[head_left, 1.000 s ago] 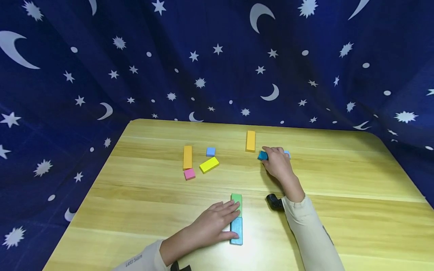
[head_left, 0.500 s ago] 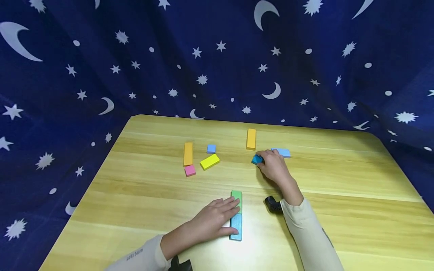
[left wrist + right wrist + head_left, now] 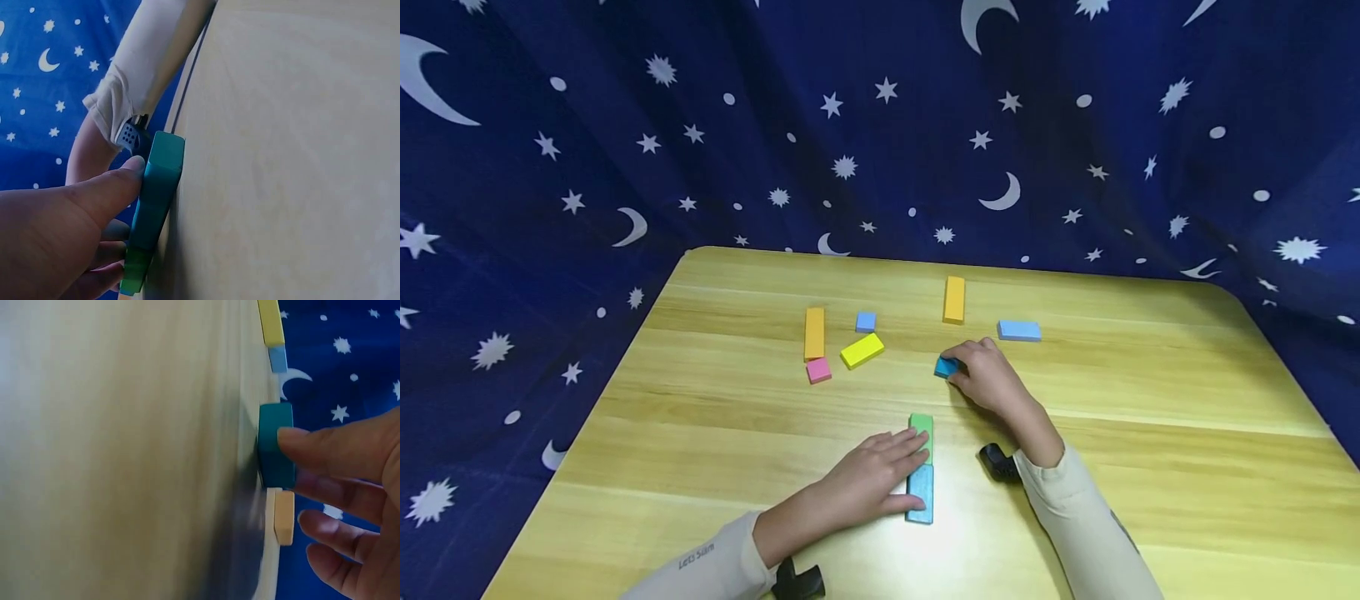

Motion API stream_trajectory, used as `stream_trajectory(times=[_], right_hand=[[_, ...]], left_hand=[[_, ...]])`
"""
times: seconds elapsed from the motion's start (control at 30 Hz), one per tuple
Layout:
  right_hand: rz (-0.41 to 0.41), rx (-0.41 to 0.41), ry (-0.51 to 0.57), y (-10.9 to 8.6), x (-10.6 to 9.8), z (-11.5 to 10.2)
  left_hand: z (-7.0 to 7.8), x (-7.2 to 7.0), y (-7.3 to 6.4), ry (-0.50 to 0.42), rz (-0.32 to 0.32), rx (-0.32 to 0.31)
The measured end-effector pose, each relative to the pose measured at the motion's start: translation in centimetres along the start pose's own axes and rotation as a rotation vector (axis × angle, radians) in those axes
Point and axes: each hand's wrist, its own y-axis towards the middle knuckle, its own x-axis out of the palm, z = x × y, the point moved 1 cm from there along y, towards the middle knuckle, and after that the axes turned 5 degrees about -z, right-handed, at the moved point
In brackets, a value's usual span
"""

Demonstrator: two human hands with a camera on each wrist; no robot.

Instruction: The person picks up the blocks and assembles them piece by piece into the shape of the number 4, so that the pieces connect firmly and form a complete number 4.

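Observation:
My left hand (image 3: 871, 479) lies across two blocks set end to end, a green block (image 3: 921, 423) and a light blue block (image 3: 921, 500). Its fingers are mostly straight; the fingertips rest on the green one and the thumb on the light blue one. In the left wrist view the thumb (image 3: 112, 190) touches the side of the light blue block (image 3: 159, 187), which looks teal there. My right hand (image 3: 996, 379) pinches a dark teal block (image 3: 945, 367) between thumb and fingers, behind and right of the pair. The right wrist view shows that teal block (image 3: 275, 450) close to the tabletop.
Left of centre lie an orange block (image 3: 814, 333), a pink block (image 3: 818, 371), a small blue block (image 3: 866, 322) and a yellow block (image 3: 862, 351). Farther back are another orange block (image 3: 953, 300) and a long blue block (image 3: 1018, 331). A starry curtain (image 3: 910, 125) hangs behind the table (image 3: 700, 433).
My right hand has drawn the teal block leftward and nearer, uncovering the long blue block. The left hand stays on its pair of blocks. The head view has shifted slightly.

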Motion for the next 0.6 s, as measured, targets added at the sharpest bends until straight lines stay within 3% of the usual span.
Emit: stream_trajectory(times=[0.6], right_hand=[[-0.107,-0.167,0.06,-1.8,0.3,-2.3]], left_hand=[[-0.2,-0.3,0.2,0.064,0.0,0.013]])
